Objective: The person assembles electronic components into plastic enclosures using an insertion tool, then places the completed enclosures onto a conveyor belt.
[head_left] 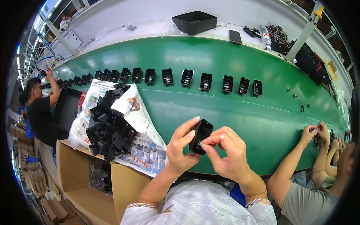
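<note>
Above the near edge of the green work table, my left hand (180, 146) grips a black plastic housing (203, 132), its open hollow side tilted up toward me. The fingers of my right hand (229, 153) are pinched together at the housing's lower right edge. A bit of red, perhaps a wire, shows between them, but what they hold is too small to make out. Farther back, a row of similar black housings (205, 81) stands across the table, some with red bits inside.
Left of me, loose black plastic parts (108, 123) lie heaped on newspaper (144, 150) over an open cardboard box (90, 197). A black tray (195, 22), a phone (235, 36) and a bottle (264, 36) sit on the back ledge. Co-workers' hands (313, 132) work at the right.
</note>
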{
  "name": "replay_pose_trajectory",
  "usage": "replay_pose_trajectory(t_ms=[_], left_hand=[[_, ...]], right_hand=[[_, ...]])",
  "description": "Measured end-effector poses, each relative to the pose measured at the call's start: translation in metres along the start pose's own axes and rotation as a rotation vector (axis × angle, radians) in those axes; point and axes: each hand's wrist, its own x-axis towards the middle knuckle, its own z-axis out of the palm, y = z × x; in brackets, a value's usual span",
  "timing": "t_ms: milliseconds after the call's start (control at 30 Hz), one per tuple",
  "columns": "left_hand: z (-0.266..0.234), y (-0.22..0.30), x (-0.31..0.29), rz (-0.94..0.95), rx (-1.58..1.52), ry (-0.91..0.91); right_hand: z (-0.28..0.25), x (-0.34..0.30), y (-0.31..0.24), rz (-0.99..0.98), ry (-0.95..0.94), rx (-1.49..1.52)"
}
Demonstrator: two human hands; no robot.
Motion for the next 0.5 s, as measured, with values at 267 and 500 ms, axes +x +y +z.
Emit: replay_pose_trajectory(t_ms=[267, 500], left_hand=[[-0.005, -0.002, 0.006, -0.002, 0.11, -0.077], [0.005, 0.014, 0.017, -0.072, 0.209, -0.22]], right_hand=[[-0.002, -0.012, 0.012, 0.021, -0.023, -0.007], [-0.006, -0.037, 0.031, 0.338, 0.014, 0.808]])
